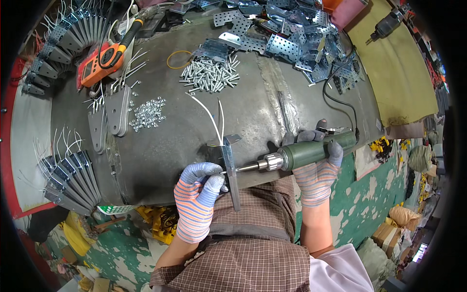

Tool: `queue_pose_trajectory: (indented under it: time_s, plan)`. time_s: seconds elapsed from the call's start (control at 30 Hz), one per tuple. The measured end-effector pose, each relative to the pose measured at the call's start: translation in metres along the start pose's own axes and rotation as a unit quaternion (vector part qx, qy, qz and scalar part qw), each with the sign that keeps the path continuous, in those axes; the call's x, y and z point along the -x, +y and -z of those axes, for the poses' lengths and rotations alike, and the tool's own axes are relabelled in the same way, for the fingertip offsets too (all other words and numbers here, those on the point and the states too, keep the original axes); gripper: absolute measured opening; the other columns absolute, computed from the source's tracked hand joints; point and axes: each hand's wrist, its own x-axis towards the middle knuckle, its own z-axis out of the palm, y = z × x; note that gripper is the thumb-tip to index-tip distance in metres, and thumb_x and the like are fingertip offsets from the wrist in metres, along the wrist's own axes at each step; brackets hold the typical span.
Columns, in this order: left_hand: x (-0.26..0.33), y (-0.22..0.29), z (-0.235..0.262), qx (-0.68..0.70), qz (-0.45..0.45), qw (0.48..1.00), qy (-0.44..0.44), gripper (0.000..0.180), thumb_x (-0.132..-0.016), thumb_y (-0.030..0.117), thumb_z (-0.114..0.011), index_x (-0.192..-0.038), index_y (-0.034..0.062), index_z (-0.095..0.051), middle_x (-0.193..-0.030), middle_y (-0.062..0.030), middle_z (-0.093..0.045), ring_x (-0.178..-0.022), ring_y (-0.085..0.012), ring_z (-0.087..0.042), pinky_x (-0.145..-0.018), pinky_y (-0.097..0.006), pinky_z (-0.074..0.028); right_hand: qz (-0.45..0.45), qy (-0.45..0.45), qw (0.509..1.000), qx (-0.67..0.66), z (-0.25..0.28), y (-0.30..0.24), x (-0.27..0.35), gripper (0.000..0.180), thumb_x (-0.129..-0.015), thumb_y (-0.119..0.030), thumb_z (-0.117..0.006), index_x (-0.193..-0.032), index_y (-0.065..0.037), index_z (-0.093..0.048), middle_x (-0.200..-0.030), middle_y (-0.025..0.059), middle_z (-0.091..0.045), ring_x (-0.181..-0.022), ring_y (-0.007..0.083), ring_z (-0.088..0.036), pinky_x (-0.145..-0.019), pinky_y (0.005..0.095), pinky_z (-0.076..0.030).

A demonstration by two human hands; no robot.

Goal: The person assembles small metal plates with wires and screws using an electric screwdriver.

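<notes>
Right hand, striped glove: closed around green driver, long axis near level, bit pointing to the person's left and meeting the bracket. Left hand, same glove: fingers pinched on the bracket's lower part at the table's near edge. Bracket: narrow grey metal strip, long axis running away from the person, top bent right, two white wires rising from it. Behind: bolt pile, nut heap, orange meter, perforated plates, finished brackets stacked left.
</notes>
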Motion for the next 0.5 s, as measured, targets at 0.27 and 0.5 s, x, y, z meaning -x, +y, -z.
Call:
queue_pose_trajectory:
  time_s: [0.27,0.5]
  plan:
    - [0.0018,-0.0002,-0.0045,-0.026,-0.043,0.999,-0.001,0.016,-0.084,0.0,-0.069,-0.099,0.002,-0.062,-0.09,-0.0059,-0.067,-0.074,-0.0091,-0.062,-0.067,-0.022,-0.054,0.003,-0.007,1.0,-0.004,0.0004,0.0003,0.0,0.04,-0.077,-0.011,-0.067,-0.116,-0.009,-0.059,-0.093,0.0055,-0.061,-0.097,0.0248,-0.058,-0.099,0.0477,-0.043]
    - [0.0056,-0.0044,-0.0069,-0.11,-0.102,0.988,0.026,0.016,-0.085,0.006,-0.07,-0.099,0.0032,-0.062,-0.089,-0.0038,-0.066,-0.074,-0.0082,-0.06,-0.066,-0.021,-0.051,0.017,0.013,1.0,0.006,-0.0055,0.0001,0.0032,0.042,-0.076,-0.011,-0.068,-0.117,-0.01,-0.059,-0.092,0.0052,-0.059,-0.095,0.0249,-0.057,-0.101,0.0497,-0.041]
